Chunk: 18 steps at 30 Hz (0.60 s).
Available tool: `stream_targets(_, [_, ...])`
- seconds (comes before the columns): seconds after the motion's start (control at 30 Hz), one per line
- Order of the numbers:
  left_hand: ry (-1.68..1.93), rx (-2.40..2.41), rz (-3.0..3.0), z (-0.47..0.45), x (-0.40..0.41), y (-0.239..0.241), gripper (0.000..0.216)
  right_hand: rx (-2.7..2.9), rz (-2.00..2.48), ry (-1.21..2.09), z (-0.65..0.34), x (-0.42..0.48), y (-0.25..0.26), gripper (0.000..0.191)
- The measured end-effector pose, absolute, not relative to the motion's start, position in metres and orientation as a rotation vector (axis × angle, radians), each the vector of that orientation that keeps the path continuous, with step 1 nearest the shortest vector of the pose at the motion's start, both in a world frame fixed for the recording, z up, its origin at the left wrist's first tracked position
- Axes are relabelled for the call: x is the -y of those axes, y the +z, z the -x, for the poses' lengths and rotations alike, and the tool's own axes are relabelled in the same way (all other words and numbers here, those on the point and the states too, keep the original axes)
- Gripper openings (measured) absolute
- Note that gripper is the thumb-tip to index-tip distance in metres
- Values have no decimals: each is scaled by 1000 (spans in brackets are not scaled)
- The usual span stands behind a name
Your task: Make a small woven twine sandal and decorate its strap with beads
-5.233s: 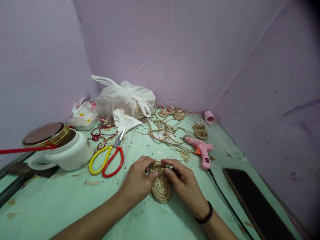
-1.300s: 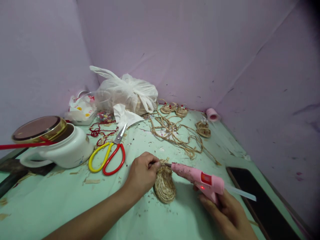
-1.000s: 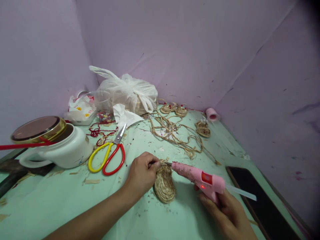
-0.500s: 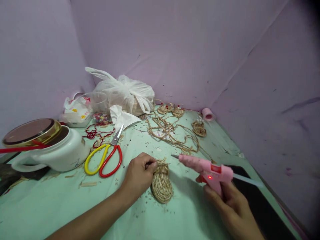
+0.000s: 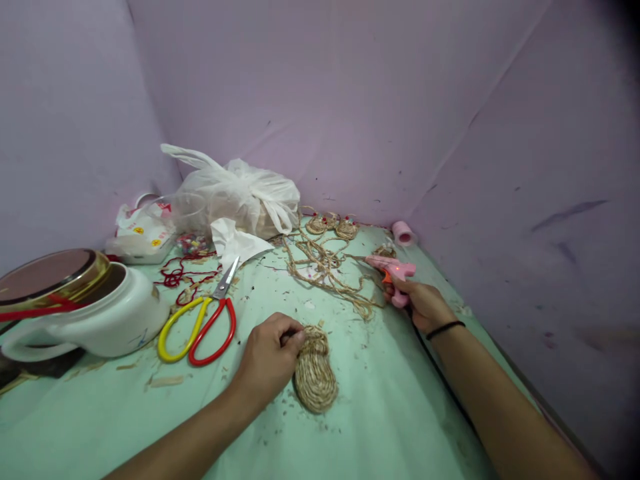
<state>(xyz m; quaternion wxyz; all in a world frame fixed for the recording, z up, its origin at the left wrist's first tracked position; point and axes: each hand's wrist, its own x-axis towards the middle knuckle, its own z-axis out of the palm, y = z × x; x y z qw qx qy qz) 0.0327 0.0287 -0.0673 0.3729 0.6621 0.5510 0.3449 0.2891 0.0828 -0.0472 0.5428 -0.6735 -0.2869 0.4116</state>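
A small woven straw slipper (image 5: 317, 380) lies on the green tabletop, its coiled sole facing up. My left hand (image 5: 273, 350) pinches its narrower far end between thumb and fingers. Farther back on the right, my right hand (image 5: 421, 303) is wrapped round the handle of a pink glue gun (image 5: 393, 268), whose nozzle points left and whose red light is lit. Behind the gun, partly hidden, sits another straw piece (image 5: 385, 251). Loose straw cord (image 5: 325, 273) lies tangled to the left of the nozzle.
Scissors (image 5: 210, 320) with yellow and red handles lie left of my left hand. A white pot (image 5: 125, 320) stands at the left. Behind are a white plastic bag (image 5: 240, 193), crumpled paper (image 5: 237, 243), small straw slippers (image 5: 345, 229) and a pink roll (image 5: 403, 233) by the wall.
My right hand has carried the glue gun forward, away from the slipper towards the back right. My left hand keeps its pinch on the slipper. The view has shifted slightly.
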Motion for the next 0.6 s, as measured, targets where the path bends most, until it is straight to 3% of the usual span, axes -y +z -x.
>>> stream_targets(0.23, [894,-1392,-1694,-32,-29,-70,12,900,1870,865,-293,-83,-57,22])
stream_targets(0.47, [874,-1415,-1699,-33,-29,-68,12,1153,2208,397,-293,-74,-20,37])
stream_targets(0.6, [881,-1407,-1691,-33,-29,-70,12,1445,1959,371,-259,-49,-9,11])
